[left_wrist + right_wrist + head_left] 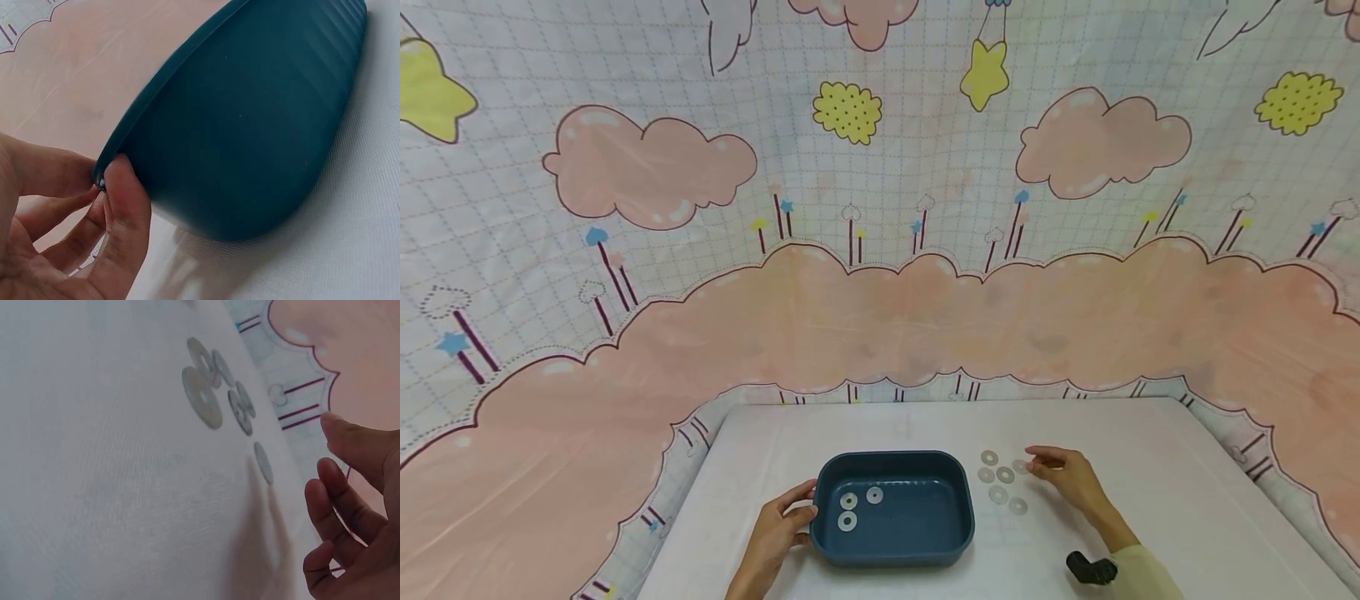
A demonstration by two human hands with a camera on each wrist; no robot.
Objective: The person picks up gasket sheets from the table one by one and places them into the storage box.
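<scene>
The left hand (778, 527) grips the near-left rim of the blue tray (958, 517), thumb curled on the edge; three washers (857, 508) lie inside. To its right, six loose washers (1002, 483) lie on the desk (1150, 467) — the right hand (1067, 479) hovers beside them, fingers relaxed, holding nothing. Best pinch the nearest washer by its edge — keep the tray steady.

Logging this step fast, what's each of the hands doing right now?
Left hand: fingers and thumb grip the rim of the dark blue plastic tub.
Right hand: open, holding nothing, beside the clear flat washers.
</scene>
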